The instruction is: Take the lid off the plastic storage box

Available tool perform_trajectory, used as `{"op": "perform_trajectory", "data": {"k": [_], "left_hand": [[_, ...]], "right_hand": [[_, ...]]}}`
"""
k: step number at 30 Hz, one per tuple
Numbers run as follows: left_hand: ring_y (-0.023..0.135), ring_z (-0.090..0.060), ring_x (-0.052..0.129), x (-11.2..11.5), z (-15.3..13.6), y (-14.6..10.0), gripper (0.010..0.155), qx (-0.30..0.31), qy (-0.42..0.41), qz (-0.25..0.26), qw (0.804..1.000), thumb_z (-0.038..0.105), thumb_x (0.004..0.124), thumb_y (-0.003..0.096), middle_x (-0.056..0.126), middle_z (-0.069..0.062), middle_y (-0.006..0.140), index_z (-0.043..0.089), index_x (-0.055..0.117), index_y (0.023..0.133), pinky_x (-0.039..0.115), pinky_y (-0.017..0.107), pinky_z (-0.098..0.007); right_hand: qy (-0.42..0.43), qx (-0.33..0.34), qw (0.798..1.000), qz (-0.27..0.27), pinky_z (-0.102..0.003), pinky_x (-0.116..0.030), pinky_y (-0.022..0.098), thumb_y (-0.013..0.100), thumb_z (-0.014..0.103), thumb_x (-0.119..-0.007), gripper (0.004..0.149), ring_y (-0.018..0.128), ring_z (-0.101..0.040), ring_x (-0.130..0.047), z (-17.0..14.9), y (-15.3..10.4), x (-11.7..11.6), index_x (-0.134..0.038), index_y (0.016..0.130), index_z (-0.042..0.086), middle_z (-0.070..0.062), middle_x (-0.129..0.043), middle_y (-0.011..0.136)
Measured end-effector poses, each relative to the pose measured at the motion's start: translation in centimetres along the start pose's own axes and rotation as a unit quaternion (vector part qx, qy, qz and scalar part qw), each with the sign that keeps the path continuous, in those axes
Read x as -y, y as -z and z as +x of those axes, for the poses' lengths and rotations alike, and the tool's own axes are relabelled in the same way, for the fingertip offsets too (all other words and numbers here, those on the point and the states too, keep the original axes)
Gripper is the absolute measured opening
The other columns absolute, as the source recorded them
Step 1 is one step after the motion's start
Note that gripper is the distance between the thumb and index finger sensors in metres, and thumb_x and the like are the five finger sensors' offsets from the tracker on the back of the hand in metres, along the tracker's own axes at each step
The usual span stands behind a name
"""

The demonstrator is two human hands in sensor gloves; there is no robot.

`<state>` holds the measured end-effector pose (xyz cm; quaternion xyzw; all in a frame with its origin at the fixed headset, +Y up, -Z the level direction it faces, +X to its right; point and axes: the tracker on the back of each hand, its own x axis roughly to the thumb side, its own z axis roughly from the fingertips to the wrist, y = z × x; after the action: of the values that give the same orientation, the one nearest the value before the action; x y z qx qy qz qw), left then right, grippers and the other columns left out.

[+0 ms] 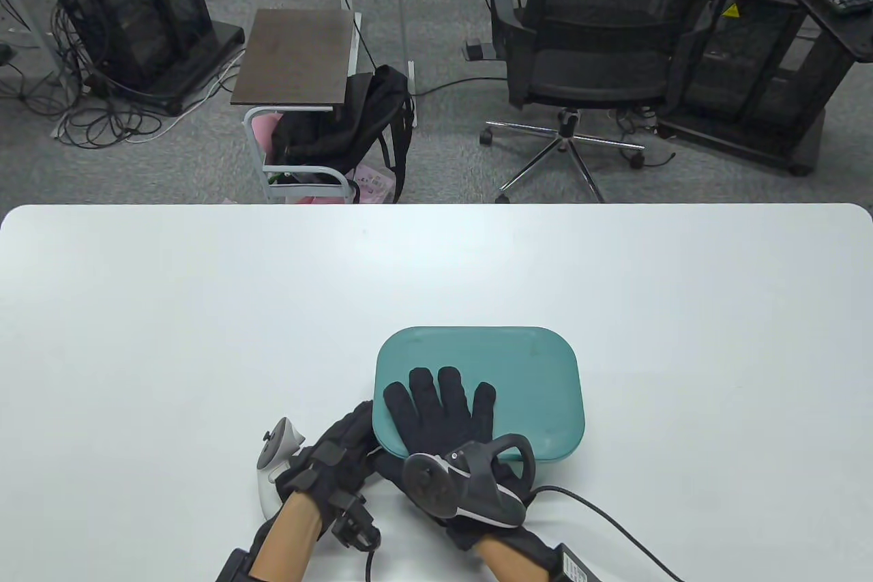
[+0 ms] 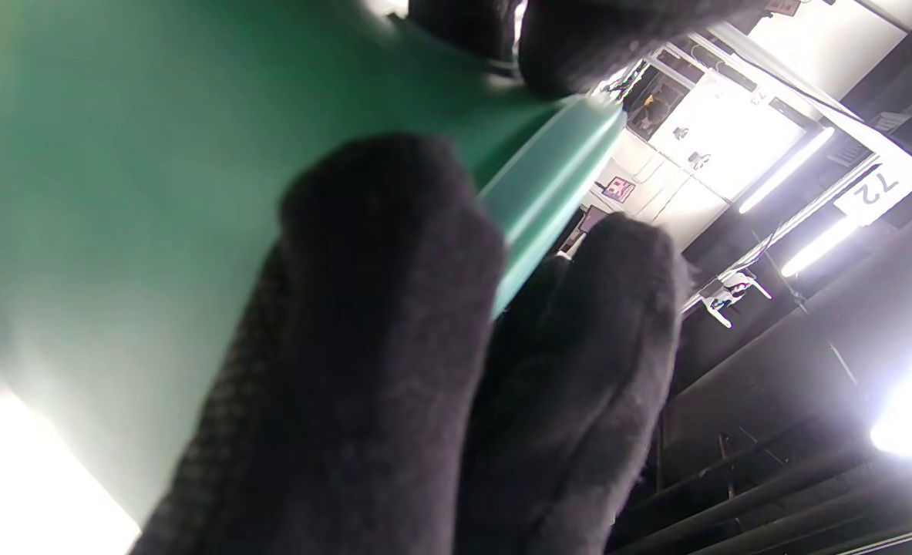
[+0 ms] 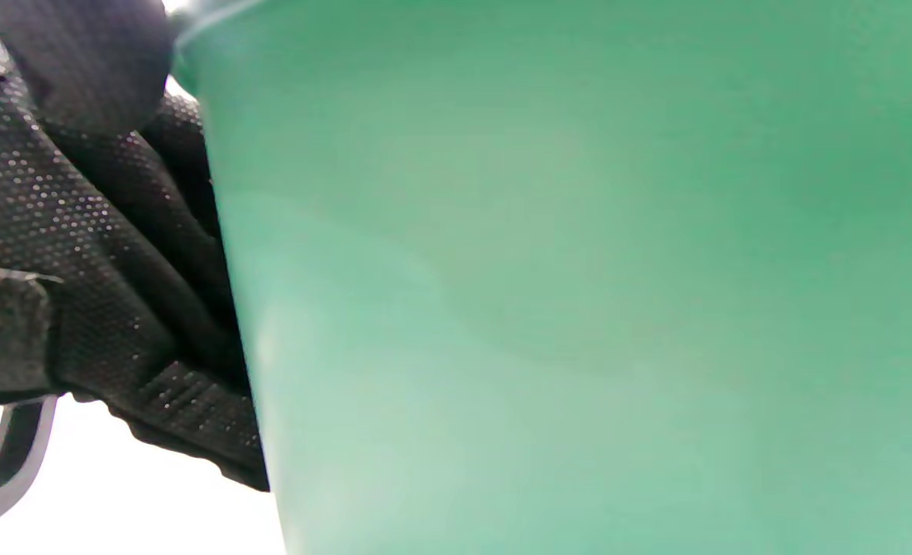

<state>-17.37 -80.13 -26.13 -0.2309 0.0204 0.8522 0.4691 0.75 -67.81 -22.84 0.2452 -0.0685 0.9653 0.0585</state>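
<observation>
A teal plastic storage box with its lid on stands on the white table, near the front middle. My right hand lies flat on the lid's near left part, fingers spread. My left hand is at the box's near left corner, its fingers tucked at the lid's edge. In the left wrist view my gloved fingers touch the box wall just under the lid rim. The right wrist view shows the box wall close up, with the left glove beside it.
A cable runs from my right wrist across the table's front right. Beyond the table's far edge stand an office chair, a small side table with a black bag, and black equipment racks.
</observation>
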Motion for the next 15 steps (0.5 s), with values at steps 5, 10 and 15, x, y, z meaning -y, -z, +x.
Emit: {"op": "perform_trajectory", "data": {"k": [5, 10, 15], "left_hand": [[0.099, -0.053, 0.011, -0.01, -0.02, 0.03, 0.046, 0.001, 0.002, -0.001, 1.000, 0.047, 0.058, 0.0616, 0.010, -0.025, 0.114, 0.016, 0.069, 0.094, 0.026, 0.066, -0.068], [0.099, -0.053, 0.010, 0.03, -0.01, 0.04, 0.046, 0.002, 0.002, -0.001, 1.000, 0.047, 0.058, 0.0616, 0.009, -0.025, 0.114, 0.016, 0.069, 0.094, 0.026, 0.066, -0.068], [0.099, -0.053, 0.010, 0.01, -0.02, 0.05, 0.046, 0.002, 0.003, -0.003, 1.000, 0.047, 0.058, 0.0616, 0.009, -0.026, 0.113, 0.016, 0.069, 0.094, 0.026, 0.066, -0.068]], "right_hand": [[-0.048, 0.006, 0.999, -0.005, -0.078, -0.042, 0.067, 0.056, 0.066, -0.070, 0.082, 0.108, -0.050, -0.040, 0.41, -0.18, -0.57, -0.035, 0.117, 0.025, -0.012, -0.038, 0.123], [-0.036, 0.009, 0.999, 0.000, -0.078, -0.042, 0.067, 0.058, 0.064, -0.063, 0.075, 0.108, -0.051, -0.040, 0.42, -0.09, -0.73, -0.036, 0.117, 0.026, -0.013, -0.039, 0.123], [-0.020, 0.013, 1.000, -0.004, -0.078, -0.041, 0.066, 0.058, 0.064, -0.060, 0.074, 0.108, -0.051, -0.040, 0.29, -0.08, -0.73, -0.036, 0.117, 0.025, -0.014, -0.040, 0.123]]}}
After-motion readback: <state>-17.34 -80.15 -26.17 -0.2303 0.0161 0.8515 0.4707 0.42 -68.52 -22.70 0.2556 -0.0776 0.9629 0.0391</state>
